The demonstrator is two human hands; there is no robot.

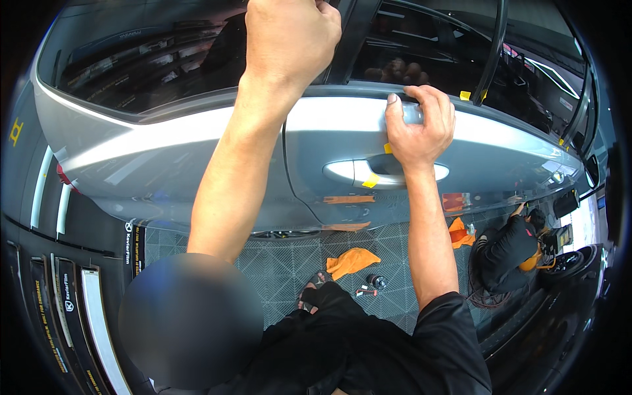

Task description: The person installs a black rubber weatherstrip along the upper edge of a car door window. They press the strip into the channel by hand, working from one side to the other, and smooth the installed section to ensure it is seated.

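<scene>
My left hand (293,36) is closed at the upper middle, in front of the silver car's dark windows (145,52); what it holds, if anything, is hidden. My right hand (421,128) rests on the door's upper edge above the silver handle (339,171). Its fingers are bent around a pale bluish patch, possibly an object, which I cannot make out. Yellow tape pieces stick to the handle (370,180) and near the window (465,95). A dark vertical trim strip (494,46) crosses the glass at right.
Orange cloths (352,262) lie on the tiled floor (283,257) beside a dark round container (376,282). A co-worker in black (500,260) crouches low at right by the car. Long boxes and panels (92,316) stand at left. A dark car (559,309) is at lower right.
</scene>
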